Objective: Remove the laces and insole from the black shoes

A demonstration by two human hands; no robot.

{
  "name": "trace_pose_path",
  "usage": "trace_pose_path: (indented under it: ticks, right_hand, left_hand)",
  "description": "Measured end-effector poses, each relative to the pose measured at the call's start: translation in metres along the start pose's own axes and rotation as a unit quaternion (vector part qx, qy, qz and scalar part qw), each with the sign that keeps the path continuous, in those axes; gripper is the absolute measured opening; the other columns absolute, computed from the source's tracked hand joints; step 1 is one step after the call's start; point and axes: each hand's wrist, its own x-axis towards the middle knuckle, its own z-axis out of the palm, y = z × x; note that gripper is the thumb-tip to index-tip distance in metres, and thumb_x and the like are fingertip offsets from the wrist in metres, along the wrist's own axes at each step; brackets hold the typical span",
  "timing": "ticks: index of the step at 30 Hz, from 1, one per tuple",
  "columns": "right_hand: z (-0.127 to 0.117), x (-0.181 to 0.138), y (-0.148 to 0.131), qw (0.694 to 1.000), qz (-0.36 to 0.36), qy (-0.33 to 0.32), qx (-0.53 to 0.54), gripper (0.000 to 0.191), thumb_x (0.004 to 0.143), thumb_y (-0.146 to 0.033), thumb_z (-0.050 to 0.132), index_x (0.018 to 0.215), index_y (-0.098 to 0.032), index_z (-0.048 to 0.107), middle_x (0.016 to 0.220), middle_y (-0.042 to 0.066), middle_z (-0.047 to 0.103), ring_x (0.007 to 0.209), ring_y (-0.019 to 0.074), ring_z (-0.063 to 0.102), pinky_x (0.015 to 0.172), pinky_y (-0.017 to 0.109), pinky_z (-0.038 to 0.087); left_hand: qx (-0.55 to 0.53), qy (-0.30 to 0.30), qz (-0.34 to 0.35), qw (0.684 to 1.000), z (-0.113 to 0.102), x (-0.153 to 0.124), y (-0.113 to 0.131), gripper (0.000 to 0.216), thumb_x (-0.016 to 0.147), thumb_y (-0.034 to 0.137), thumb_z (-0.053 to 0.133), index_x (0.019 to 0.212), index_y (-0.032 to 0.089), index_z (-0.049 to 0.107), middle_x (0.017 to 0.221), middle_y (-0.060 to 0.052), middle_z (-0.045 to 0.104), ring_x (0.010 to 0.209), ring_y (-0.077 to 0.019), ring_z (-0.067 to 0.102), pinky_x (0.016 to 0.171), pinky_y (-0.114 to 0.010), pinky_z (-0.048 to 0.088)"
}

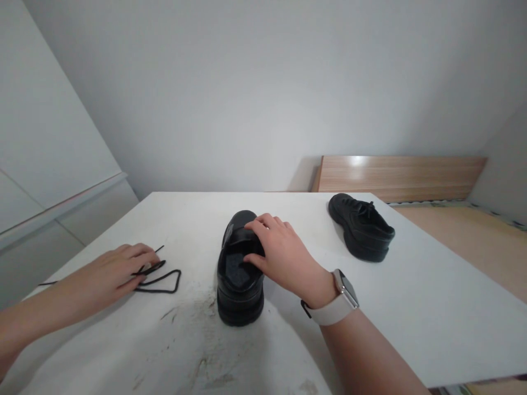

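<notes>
A black shoe point(239, 280) without a lace stands in the middle of the white table point(411, 307), heel toward me. My right hand point(282, 255), with a white watch at the wrist, grips its upper right side, thumb inside the opening and fingers over the tongue. On the left, a loose black shoelace point(162, 280) lies on the table. My left hand point(113, 271) rests flat on one end of it, fingers together. A second black shoe point(362, 226), laced, sits at the far right of the table, untouched.
Dark scuff marks point(193, 315) stain the tabletop near the front. A wooden headboard point(395, 175) and a bed lie beyond the table's right edge. White cabinet fronts point(49, 181) run along the left, and a plain wall stands behind.
</notes>
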Motion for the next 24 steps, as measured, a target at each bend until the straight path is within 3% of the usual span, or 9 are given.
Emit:
trace_pose_path:
  ticks: [2,5,8,12,16,20,22,24]
  right_hand:
    - [0.005,0.003,-0.003,1.0,0.017,0.011,-0.02,0.039,0.082,-0.026,0.077,0.116,-0.015,0.063,0.116,0.011,0.061,0.102,0.0282,0.057,0.088,0.043,0.049]
    - [0.012,0.007,-0.005,0.998,0.032,0.039,-0.048,0.019,0.087,-0.021,0.068,0.106,-0.016,0.066,0.109,0.009,0.063,0.098,0.0265,0.057,0.082,0.038,0.049]
    - [0.016,0.01,-0.003,0.995,0.045,0.075,-0.054,0.009,0.09,-0.018,0.062,0.098,-0.018,0.067,0.101,0.006,0.065,0.094,0.0245,0.058,0.075,0.035,0.048]
    - [0.021,0.013,0.003,0.99,0.068,0.12,-0.03,0.004,0.091,-0.021,0.063,0.09,-0.021,0.067,0.092,0.002,0.066,0.089,0.0212,0.06,0.068,0.032,0.045]
    - [0.023,0.014,0.007,0.985,0.1,0.143,-0.002,0.007,0.092,-0.026,0.064,0.087,-0.022,0.067,0.088,0.002,0.066,0.086,0.0207,0.06,0.068,0.03,0.044]
    - [0.012,0.012,-0.005,0.981,0.03,0.192,0.03,0.008,0.091,-0.017,0.061,0.099,-0.015,0.063,0.103,0.008,0.063,0.099,0.0229,0.055,0.084,0.032,0.047]
    - [0.003,0.011,-0.015,0.985,-0.037,0.164,0.037,0.009,0.094,-0.012,0.055,0.099,-0.015,0.062,0.104,0.009,0.063,0.1,0.0213,0.056,0.086,0.031,0.047]
    - [-0.005,0.012,-0.024,0.995,-0.066,0.067,0.015,0.012,0.096,-0.012,0.052,0.101,-0.016,0.063,0.105,0.008,0.066,0.098,0.0195,0.06,0.084,0.029,0.049]
  left_hand:
    - [0.057,-0.023,0.031,0.998,-0.003,0.003,0.005,0.043,0.079,0.01,0.041,0.102,0.026,0.074,0.118,-0.011,0.069,0.109,-0.0306,0.063,0.093,-0.048,0.051]
    - [0.108,0.025,0.055,0.992,-0.016,0.018,0.032,0.044,0.084,0.009,0.037,0.11,0.021,0.07,0.131,-0.016,0.061,0.121,-0.0352,0.054,0.1,-0.055,0.044]
    - [0.005,0.074,0.124,0.99,-0.023,0.039,0.078,0.034,0.095,0.026,0.04,0.124,0.022,0.057,0.128,-0.011,0.06,0.118,-0.0271,0.056,0.104,-0.046,0.043]
    - [-0.159,0.037,0.113,0.98,-0.01,0.065,0.13,0.044,0.094,0.042,0.053,0.133,0.023,0.046,0.133,-0.009,0.058,0.119,-0.0246,0.057,0.102,-0.04,0.045]
    - [-0.225,0.063,0.07,0.97,0.008,0.089,0.144,0.036,0.084,0.032,0.056,0.116,0.015,0.06,0.117,-0.012,0.067,0.108,-0.0276,0.061,0.096,-0.041,0.047]
    - [-0.273,0.064,0.04,0.959,0.008,0.107,0.137,0.023,0.077,0.027,0.055,0.088,0.019,0.072,0.09,-0.006,0.074,0.084,-0.025,0.065,0.079,-0.035,0.048]
    - [-0.286,0.053,0.031,0.956,0.003,0.114,0.133,0.017,0.072,0.027,0.057,0.075,0.02,0.072,0.076,-0.002,0.073,0.075,-0.0234,0.064,0.07,-0.031,0.045]
    - [-0.303,0.039,0.021,0.952,-0.001,0.122,0.128,0.013,0.067,0.027,0.061,0.062,0.019,0.069,0.063,-0.001,0.067,0.069,-0.0214,0.06,0.062,-0.028,0.041]
